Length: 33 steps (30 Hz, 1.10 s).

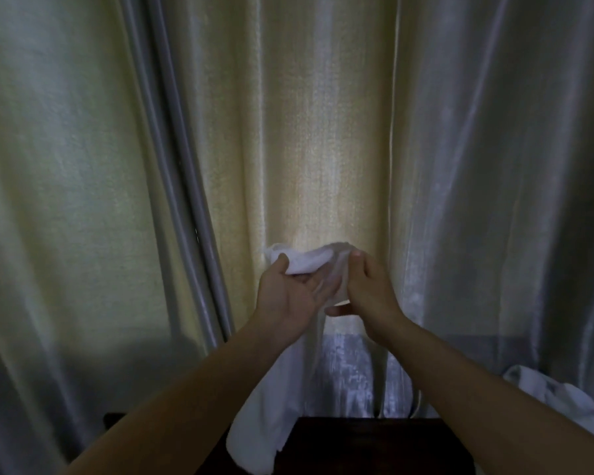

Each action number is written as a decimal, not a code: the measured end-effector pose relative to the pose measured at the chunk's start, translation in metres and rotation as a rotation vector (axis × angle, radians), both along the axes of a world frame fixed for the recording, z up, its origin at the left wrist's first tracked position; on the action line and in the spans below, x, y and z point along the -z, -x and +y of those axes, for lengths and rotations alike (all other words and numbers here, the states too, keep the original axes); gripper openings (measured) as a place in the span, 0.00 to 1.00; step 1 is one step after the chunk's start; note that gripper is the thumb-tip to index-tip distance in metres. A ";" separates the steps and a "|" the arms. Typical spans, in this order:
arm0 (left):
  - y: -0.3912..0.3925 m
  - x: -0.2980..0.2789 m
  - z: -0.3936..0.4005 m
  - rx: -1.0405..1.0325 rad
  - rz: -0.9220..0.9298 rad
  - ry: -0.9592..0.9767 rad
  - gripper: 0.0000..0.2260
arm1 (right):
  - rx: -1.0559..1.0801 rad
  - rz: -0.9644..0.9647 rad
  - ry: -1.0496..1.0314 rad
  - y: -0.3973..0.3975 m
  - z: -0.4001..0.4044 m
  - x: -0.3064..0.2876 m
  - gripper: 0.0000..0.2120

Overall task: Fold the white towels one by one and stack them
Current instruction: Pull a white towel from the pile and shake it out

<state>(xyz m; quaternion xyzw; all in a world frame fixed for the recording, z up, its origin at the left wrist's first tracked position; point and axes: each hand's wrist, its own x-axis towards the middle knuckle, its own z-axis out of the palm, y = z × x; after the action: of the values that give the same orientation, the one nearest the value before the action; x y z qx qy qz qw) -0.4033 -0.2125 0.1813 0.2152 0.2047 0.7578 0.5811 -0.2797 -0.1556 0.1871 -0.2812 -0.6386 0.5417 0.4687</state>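
Note:
I hold one white towel (271,406) up in the air in front of the curtain. Its top edge is bunched between both hands and the rest hangs down past my left forearm to the dark table. My left hand (288,293) grips the bunched top with thumb over the cloth. My right hand (367,289) pinches the same top edge from the right side. More white towels (559,402) lie crumpled at the lower right, partly behind my right forearm.
A dark wooden table (364,443) sits low in the view under my arms. A pale, shiny curtain (323,132) fills the whole background close behind my hands.

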 end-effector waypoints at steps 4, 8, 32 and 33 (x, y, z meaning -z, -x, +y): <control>0.006 0.012 -0.010 -0.019 0.277 0.116 0.21 | -0.006 -0.126 -0.237 0.003 0.015 -0.010 0.18; 0.012 0.011 -0.017 -0.025 0.523 0.186 0.18 | -0.166 -0.325 -0.434 0.004 0.018 -0.012 0.09; 0.050 -0.033 -0.009 0.141 0.969 0.254 0.29 | -0.559 -0.413 -0.438 -0.019 0.042 -0.039 0.08; 0.048 -0.033 -0.006 0.152 0.970 0.260 0.28 | -0.566 -0.416 -0.444 -0.020 0.043 -0.040 0.08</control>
<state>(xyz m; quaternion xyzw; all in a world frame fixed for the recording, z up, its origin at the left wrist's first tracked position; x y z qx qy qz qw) -0.4511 -0.2187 0.2145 0.4825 0.5273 0.4944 0.4947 -0.2595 -0.1126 0.2266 -0.0903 -0.8731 0.4299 0.2114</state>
